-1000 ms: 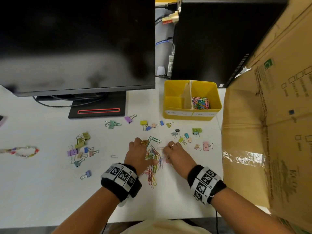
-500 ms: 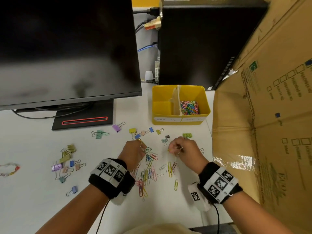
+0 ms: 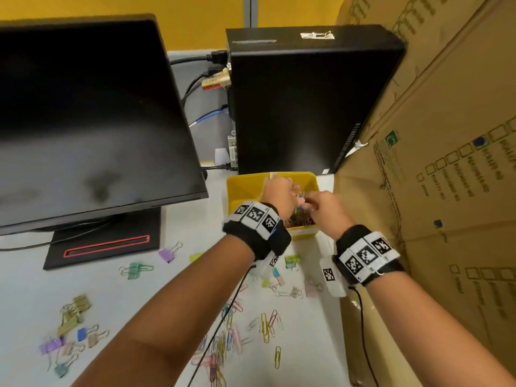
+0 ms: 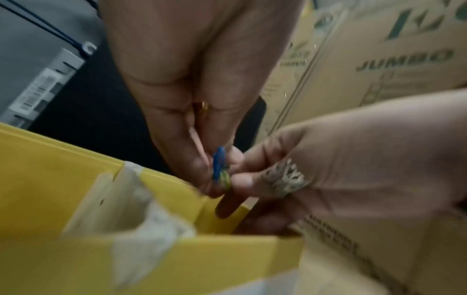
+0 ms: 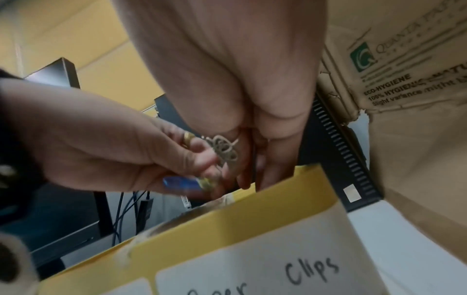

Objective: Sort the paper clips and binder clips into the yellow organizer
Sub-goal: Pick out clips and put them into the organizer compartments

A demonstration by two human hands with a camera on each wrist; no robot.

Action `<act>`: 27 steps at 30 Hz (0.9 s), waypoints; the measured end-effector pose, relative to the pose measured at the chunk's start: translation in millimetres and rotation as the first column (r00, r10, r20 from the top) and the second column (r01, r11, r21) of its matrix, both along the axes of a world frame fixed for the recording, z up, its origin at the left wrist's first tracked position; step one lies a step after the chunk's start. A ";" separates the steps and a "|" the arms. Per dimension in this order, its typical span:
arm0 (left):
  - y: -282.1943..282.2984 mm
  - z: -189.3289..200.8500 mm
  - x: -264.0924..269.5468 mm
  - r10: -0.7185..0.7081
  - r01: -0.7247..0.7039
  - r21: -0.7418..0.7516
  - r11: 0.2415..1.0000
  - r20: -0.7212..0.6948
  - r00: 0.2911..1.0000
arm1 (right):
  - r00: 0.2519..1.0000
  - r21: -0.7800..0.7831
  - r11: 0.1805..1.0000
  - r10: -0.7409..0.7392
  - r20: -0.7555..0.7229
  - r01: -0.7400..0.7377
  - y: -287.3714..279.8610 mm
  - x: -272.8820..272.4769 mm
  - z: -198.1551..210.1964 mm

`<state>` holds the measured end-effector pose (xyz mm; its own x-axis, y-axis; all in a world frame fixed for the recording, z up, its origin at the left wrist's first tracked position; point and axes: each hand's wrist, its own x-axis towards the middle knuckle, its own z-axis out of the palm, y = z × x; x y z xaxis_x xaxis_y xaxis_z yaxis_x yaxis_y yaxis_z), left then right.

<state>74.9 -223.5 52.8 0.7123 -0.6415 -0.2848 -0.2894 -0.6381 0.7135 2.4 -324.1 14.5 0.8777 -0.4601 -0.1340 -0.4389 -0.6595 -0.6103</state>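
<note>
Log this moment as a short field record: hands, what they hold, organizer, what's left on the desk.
left hand: over the yellow organizer, pinching paper clips, blue and yellow
right hand: beside it over the same bin, fingers curled; its own hold unclear
organizer right compartment: already has coloured clips
desk: loose paper clips near the arms, binder clips at left

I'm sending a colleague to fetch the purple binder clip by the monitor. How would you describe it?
Start at the monitor's black stand. Just off its front right corner lies the purple binder clip, alone on the white desk; its nearest neighbour is green.
</note>
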 end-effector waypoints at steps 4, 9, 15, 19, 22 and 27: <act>20.4 6.9 -12.8 -0.186 0.182 0.075 0.980 0.047 0.981 | 0.990 -0.095 0.995 0.023 0.142 -0.009 14.3 -31.8 9.9; 100.5 -4.9 -29.2 -0.095 0.111 -0.066 0.992 0.206 0.974 | 0.951 0.009 0.953 0.302 0.062 -0.303 66.2 -88.3 -7.9; 187.9 -81.2 -71.5 -0.185 0.158 0.257 0.953 0.083 0.979 | 0.860 -0.158 0.853 0.462 -0.215 -0.498 113.2 -123.5 -59.1; 211.6 -109.9 -96.1 -0.324 0.217 0.427 0.878 0.195 0.926 | 0.872 -0.345 0.801 0.456 -0.179 -0.490 130.4 -137.0 -67.7; 217.7 -112.1 -112.2 -0.300 0.228 0.381 0.896 0.139 0.944 | 0.845 -0.280 0.797 0.516 -0.143 -0.534 143.4 -147.1 -69.6; 250.5 -96.4 -114.3 -0.111 0.070 0.208 0.976 0.193 0.975 | 0.874 0.085 0.897 0.443 -0.203 -0.435 142.8 -151.4 -68.0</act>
